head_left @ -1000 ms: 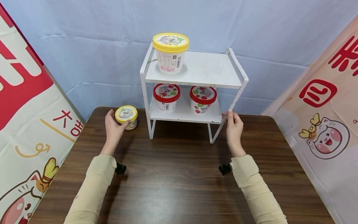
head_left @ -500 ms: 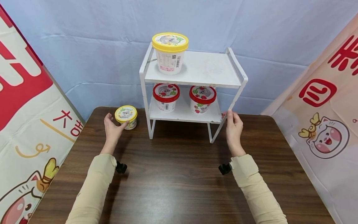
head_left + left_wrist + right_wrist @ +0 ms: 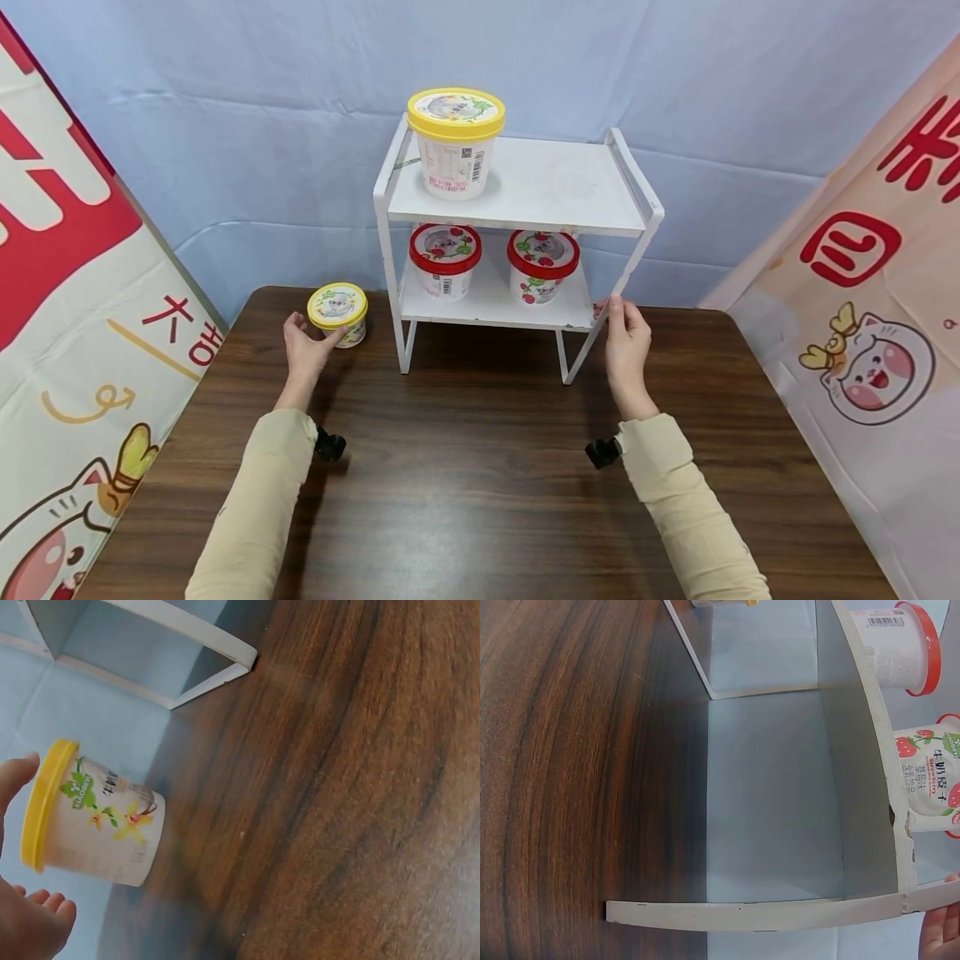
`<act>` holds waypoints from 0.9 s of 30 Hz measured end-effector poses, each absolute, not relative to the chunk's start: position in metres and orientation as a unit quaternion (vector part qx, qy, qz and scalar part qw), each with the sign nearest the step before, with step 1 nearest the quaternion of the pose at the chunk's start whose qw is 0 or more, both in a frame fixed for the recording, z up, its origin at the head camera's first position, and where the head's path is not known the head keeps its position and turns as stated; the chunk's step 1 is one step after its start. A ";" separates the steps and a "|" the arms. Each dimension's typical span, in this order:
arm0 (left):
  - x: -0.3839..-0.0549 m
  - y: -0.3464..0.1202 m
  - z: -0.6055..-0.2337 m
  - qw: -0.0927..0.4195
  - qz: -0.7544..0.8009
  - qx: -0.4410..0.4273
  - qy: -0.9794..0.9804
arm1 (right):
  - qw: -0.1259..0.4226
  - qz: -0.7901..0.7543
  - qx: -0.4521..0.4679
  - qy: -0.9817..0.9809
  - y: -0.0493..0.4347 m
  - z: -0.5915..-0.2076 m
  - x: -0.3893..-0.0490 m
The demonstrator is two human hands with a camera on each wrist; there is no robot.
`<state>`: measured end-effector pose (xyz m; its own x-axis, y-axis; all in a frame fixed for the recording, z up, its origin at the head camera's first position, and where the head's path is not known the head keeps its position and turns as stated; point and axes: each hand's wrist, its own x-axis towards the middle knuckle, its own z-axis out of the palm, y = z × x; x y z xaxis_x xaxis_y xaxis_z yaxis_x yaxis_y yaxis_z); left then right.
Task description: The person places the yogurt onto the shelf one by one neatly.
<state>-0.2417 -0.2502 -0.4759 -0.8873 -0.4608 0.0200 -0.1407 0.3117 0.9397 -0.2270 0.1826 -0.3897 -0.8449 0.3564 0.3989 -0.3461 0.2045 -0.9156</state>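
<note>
On the table's far left stands a small tub [image 3: 337, 314] with a yellow lid, white with yellow flowers in the left wrist view. My left hand [image 3: 306, 350] is beside its near left side, thumb in front and fingers apart from it, a gap showing between palm and tub [image 3: 101, 817]. Thumb [image 3: 16, 776] is right by the lid in that view. My right hand [image 3: 628, 346] holds the right front leg of a white two-tier shelf [image 3: 525, 218], thumb in front; its other fingers are partly hidden behind the leg. In the right wrist view, only some fingers [image 3: 939, 930] show.
A larger yellow-lidded tub [image 3: 455, 146] stands on the shelf's top tier, at the left. Two red-lidded strawberry tubs, a left one [image 3: 446, 262] and a right one [image 3: 543, 267], sit on the lower tier. A blue cloth [image 3: 300, 167] hangs behind the brown wooden table [image 3: 465, 467].
My left hand has drawn slightly back toward me, its fingers away from the small tub's left side. The tub stays where it was. My right hand keeps its hold on the shelf leg.
</note>
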 end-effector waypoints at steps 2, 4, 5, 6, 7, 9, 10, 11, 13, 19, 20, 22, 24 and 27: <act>-0.243 -0.250 -0.478 0.139 -0.561 0.192 -0.793 | 0.284 0.628 -0.003 -0.724 0.183 -0.391 -0.228; -0.243 -0.250 -0.480 0.132 -0.565 0.194 -0.791 | 0.288 0.629 -0.002 -0.722 0.183 -0.391 -0.228; -0.244 -0.250 -0.481 0.129 -0.567 0.193 -0.790 | 0.288 0.631 -0.001 -0.720 0.183 -0.390 -0.228; -0.244 -0.249 -0.481 0.128 -0.570 0.192 -0.789 | 0.287 0.633 -0.001 -0.719 0.183 -0.390 -0.228; -0.245 -0.249 -0.482 0.126 -0.572 0.191 -0.788 | 0.285 0.634 -0.001 -0.719 0.183 -0.390 -0.228; -0.245 -0.249 -0.483 0.123 -0.575 0.189 -0.786 | 0.279 0.638 0.000 -0.718 0.184 -0.390 -0.228; -0.245 -0.249 -0.483 0.122 -0.576 0.189 -0.786 | 0.276 0.639 0.002 -0.718 0.183 -0.389 -0.227; -0.246 -0.249 -0.483 0.122 -0.577 0.190 -0.785 | 0.273 0.639 0.003 -0.719 0.183 -0.388 -0.227; -0.246 -0.249 -0.483 0.120 -0.578 0.191 -0.784 | 0.271 0.635 0.004 -0.723 0.180 -0.383 -0.223; -0.250 -0.249 -0.486 0.108 -0.571 0.193 -0.790 | 0.271 0.628 0.003 -0.729 0.171 -0.366 -0.209; -0.250 -0.249 -0.487 0.107 -0.570 0.194 -0.791 | 0.270 0.628 0.003 -0.730 0.171 -0.365 -0.208; -0.251 -0.249 -0.489 0.105 -0.569 0.197 -0.791 | 0.271 0.625 0.002 -0.732 0.171 -0.366 -0.209; -0.253 -0.249 -0.491 0.106 -0.568 0.198 -0.792 | 0.269 0.628 0.002 -0.731 0.174 -0.371 -0.213; -0.256 -0.248 -0.493 0.106 -0.564 0.195 -0.795 | 0.270 0.632 0.000 -0.727 0.179 -0.381 -0.221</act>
<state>-0.2560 -0.2481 -0.4935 -0.9014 -0.4300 -0.0507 -0.1900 0.2876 0.9387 -0.2205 0.1791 -0.3809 -0.8545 0.3406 0.3922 -0.3411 0.2016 -0.9182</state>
